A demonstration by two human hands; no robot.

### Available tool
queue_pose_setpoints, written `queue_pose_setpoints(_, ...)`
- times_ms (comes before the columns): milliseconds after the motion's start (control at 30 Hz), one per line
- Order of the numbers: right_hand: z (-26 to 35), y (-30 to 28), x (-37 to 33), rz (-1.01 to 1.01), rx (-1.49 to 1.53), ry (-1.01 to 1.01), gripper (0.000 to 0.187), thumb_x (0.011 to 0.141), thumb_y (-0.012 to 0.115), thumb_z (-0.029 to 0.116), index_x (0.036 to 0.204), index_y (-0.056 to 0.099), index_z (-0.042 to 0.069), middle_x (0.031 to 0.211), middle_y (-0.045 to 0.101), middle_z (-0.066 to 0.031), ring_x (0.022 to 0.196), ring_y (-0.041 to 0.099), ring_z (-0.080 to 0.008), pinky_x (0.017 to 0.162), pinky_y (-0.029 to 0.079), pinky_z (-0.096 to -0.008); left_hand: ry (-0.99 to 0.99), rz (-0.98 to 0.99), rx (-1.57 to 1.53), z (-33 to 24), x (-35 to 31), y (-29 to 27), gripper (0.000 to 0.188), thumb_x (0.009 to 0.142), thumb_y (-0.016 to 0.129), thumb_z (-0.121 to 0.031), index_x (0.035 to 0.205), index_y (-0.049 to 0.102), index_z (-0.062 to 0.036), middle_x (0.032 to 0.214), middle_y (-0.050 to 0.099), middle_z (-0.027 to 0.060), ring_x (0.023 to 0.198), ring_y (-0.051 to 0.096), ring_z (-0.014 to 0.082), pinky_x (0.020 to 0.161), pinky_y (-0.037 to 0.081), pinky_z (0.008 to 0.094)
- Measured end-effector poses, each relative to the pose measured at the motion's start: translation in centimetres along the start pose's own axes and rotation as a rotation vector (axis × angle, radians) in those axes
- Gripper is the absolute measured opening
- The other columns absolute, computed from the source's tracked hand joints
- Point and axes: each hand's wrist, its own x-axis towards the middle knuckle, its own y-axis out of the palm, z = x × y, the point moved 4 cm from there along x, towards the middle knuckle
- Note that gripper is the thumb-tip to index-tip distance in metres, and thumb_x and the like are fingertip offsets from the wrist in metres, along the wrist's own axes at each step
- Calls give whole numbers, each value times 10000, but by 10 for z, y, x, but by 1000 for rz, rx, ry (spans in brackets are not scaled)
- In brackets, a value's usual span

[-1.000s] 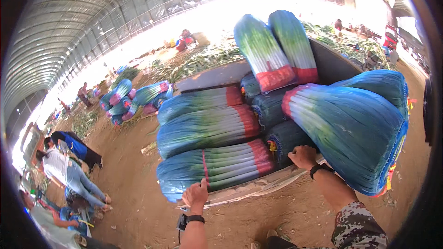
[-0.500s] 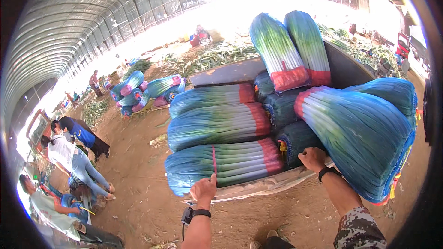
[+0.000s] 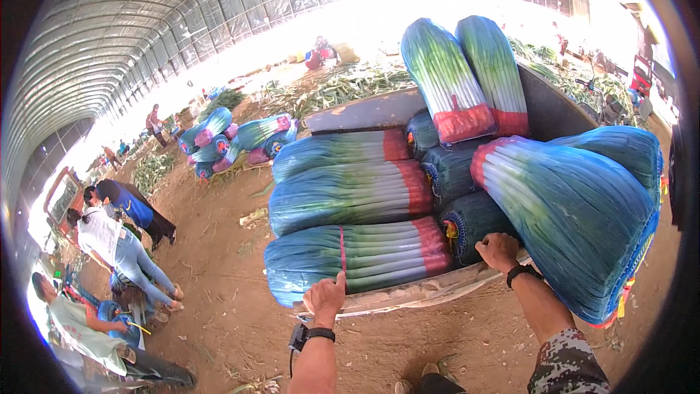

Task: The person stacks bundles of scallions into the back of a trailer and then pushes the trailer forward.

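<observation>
A three-sided cart bed (image 3: 368, 111) before me holds plump bundles of long green onions in blue-and-red mesh wrapping. Low at the near left lies a green onion bundle (image 3: 379, 252) with a pink strap (image 3: 343, 246) across it. My left hand (image 3: 325, 296) is closed at the strap's lower end, at the bed's near rim (image 3: 408, 294). My right hand (image 3: 500, 252) is curled by the same rim, against a dark-ended bundle (image 3: 470, 225); what its fingers hold is hidden. A big fanned bundle (image 3: 576, 211) leans out over the rim beside my right forearm.
Two bundles (image 3: 446, 80) stand tilted at the back of the bed. More bundles (image 3: 240, 138) are heaped on the dirt floor at left. Several people (image 3: 124, 244) stand or sit at the far left. Loose green stalks (image 3: 357, 82) cover the ground behind the cart.
The whole view has shifted slightly, so the cart and bundles sit a little farther right. Both hands stay at the same places along the rim, with no visible change in grip.
</observation>
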Motion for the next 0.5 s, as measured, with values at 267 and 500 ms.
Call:
queue_pose_setpoints(267, -2, 2, 0, -33, 9, -5, 309, 755, 710, 404, 762, 789, 105, 813, 742, -190, 785, 722, -389, 742, 568, -485, 14, -33, -5, -2, -3, -3, 611, 958, 450, -614, 902, 808, -122, 904, 746, 198, 895, 719, 389, 809, 518, 464)
queue_pose_setpoints(500, -3, 5, 0, -49, 9, -4, 301, 751, 717, 404, 742, 783, 110, 807, 741, -187, 778, 721, -391, 744, 566, -489, 3, -56, -22, -1, -3, -1, 607, 958, 452, -614, 875, 806, -128, 898, 743, 204, 886, 717, 392, 816, 515, 461)
